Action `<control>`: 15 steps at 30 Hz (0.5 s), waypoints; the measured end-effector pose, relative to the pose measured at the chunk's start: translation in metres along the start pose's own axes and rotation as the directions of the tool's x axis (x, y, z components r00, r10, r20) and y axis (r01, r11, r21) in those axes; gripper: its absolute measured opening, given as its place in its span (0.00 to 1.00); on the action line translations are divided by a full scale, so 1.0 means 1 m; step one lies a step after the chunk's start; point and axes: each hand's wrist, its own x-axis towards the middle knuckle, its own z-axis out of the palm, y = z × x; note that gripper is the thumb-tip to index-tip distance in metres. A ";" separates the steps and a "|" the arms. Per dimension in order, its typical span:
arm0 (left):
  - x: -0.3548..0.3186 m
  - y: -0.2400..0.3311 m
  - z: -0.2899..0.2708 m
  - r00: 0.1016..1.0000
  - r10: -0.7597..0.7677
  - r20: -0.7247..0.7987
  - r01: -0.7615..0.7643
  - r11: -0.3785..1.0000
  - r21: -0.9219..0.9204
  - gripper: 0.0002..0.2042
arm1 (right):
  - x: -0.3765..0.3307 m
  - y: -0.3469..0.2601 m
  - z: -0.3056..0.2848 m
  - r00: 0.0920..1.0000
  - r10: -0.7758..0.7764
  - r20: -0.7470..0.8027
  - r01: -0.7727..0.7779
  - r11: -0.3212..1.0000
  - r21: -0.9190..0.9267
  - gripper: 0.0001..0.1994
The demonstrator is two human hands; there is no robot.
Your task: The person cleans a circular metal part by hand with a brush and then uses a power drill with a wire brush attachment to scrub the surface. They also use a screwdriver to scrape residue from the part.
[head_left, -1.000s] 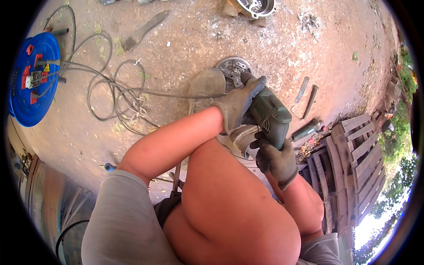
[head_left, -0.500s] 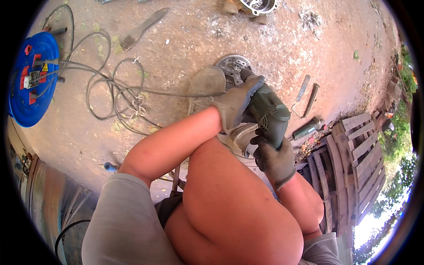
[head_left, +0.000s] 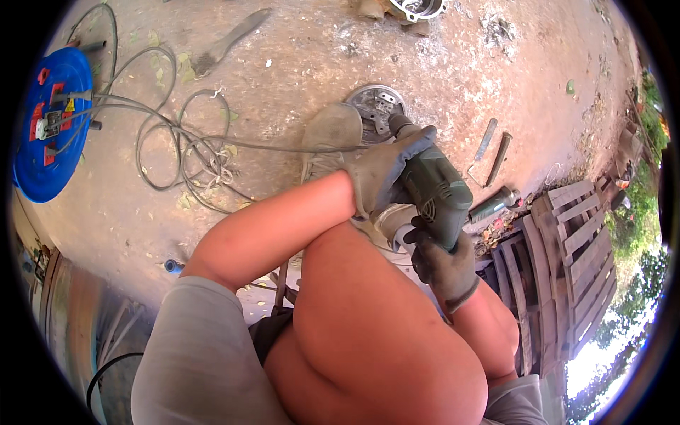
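A dark green power drill (head_left: 437,193) is held in both gloved hands, its chuck end pointing away from me at a round metal part (head_left: 367,106) on the ground. My left hand (head_left: 382,173) wraps around the drill's front body. Behind it, my right hand (head_left: 446,263) grips the rear handle. The metal part has several small plates and holes inside its rim, and my shoe (head_left: 333,134) presses against its near left edge. Whether the drill's tip touches the part cannot be made out, as the chuck (head_left: 400,124) covers that spot.
A blue cable reel (head_left: 53,127) stands at far left, its grey cable (head_left: 191,142) looped across the dirt. Right of the drill lie a chisel (head_left: 485,138), a metal bar (head_left: 499,159) and a green tool (head_left: 494,205). Wooden pallets (head_left: 567,262) lean farther right. A metal housing (head_left: 418,8) sits at the far edge.
The drill and my hands have shifted slightly toward me and to the right. More of the metal part's inside shows now. Both hands keep their grip.
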 end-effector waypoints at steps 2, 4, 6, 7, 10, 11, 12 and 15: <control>0.002 -0.002 -0.001 1.000 0.010 -0.015 -0.010 1.000 -0.003 0.24 | 0.000 0.002 -0.002 1.000 -0.007 0.010 0.007 0.999 -0.033 0.14; -0.002 0.000 0.002 0.999 0.002 -0.048 -0.001 1.000 0.026 0.23 | 0.000 -0.001 -0.004 0.999 0.023 0.023 -0.022 0.998 -0.056 0.14; -0.005 0.000 0.004 0.999 0.013 -0.053 -0.011 0.999 0.032 0.23 | 0.001 0.004 0.000 0.999 -0.043 -0.002 0.043 0.999 0.000 0.14; -0.006 0.000 0.004 0.998 0.019 -0.056 -0.017 0.999 0.035 0.23 | 0.001 0.005 0.001 0.997 -0.076 -0.015 0.077 0.997 0.028 0.14; -0.001 0.000 -0.001 0.998 0.023 -0.066 -0.018 0.996 0.084 0.24 | 0.003 -0.001 0.000 1.000 -0.008 0.008 0.008 0.999 0.032 0.14; 0.001 0.000 -0.002 0.998 0.021 -0.058 -0.017 0.997 0.073 0.24 | 0.004 -0.005 0.000 1.000 0.014 0.013 -0.015 0.998 0.057 0.14; 0.003 0.000 -0.002 0.999 0.019 -0.051 -0.016 0.998 0.063 0.24 | 0.004 -0.009 -0.001 0.999 0.036 0.018 -0.038 0.996 0.081 0.15; 0.004 0.000 0.006 0.996 0.034 -0.083 -0.028 0.997 0.079 0.24 | 0.005 -0.011 -0.006 0.998 0.043 0.034 -0.047 0.990 0.132 0.14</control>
